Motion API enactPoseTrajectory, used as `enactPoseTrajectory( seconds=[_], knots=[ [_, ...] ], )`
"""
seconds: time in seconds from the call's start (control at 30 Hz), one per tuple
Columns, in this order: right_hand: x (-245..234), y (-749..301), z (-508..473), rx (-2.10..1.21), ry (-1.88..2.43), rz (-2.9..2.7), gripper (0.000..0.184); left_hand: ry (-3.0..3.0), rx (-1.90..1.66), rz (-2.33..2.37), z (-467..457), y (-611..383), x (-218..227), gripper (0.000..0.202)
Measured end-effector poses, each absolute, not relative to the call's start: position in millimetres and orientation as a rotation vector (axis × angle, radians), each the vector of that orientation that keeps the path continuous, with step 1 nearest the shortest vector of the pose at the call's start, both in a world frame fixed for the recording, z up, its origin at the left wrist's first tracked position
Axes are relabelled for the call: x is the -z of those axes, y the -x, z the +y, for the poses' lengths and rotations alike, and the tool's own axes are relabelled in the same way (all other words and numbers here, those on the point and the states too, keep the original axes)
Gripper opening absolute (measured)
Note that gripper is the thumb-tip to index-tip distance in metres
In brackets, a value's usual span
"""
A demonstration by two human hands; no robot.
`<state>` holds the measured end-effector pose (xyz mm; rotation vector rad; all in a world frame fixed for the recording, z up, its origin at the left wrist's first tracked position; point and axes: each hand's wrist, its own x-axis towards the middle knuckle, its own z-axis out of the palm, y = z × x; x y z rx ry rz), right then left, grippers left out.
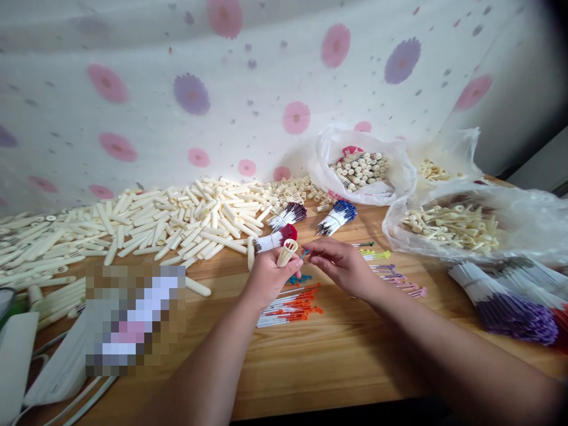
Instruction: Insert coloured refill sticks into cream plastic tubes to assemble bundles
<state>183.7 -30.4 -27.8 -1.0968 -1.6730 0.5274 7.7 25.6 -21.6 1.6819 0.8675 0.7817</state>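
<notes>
My left hand (262, 279) is closed around a cream plastic pen barrel (288, 252), its open end facing up with slots and something reddish at the rim. Just to the right, my right hand (344, 265) pinches a thin pen refill with a blue tip (305, 254), close to the barrel. Most of that refill is hidden by my fingers. Beneath my hands lie loose orange-tipped refills (290, 307) and a few teal-tipped refills (303, 278). Past my right wrist are small rows of yellow-tipped refills (375, 255), purple-tipped refills (387, 270) and pink-tipped refills (416, 291).
A wide heap of cream barrels (177, 222) covers the back left. Bundled refills, red (288, 233), maroon (295, 213) and blue (344, 212), lie behind my hands. Plastic bags (402, 171) of cream parts stand back right. Big purple bundles (510, 307) lie right; a white device (62, 361) with cables, left.
</notes>
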Motion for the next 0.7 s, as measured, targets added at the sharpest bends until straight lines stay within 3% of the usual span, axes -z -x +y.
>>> enactPoseTrajectory(
  seconds=[0.3,0.5,0.7],
  knots=[
    [29.9,-177.7,-30.0,-0.817,1.066,-1.433,0.016,-1.68,-0.811,0.803,20.7,-11.0,18.8,0.018],
    [25.2,-179.9,-33.4,-0.762,0.938,-1.511,0.019,-1.687,-0.756,0.657,23.2,-5.0,20.8,0.028],
    [12.0,-183.8,-41.8,-0.567,0.923,-1.638,0.007,-1.774,-0.771,0.629,22.5,-5.7,20.4,0.028]
  ],
)
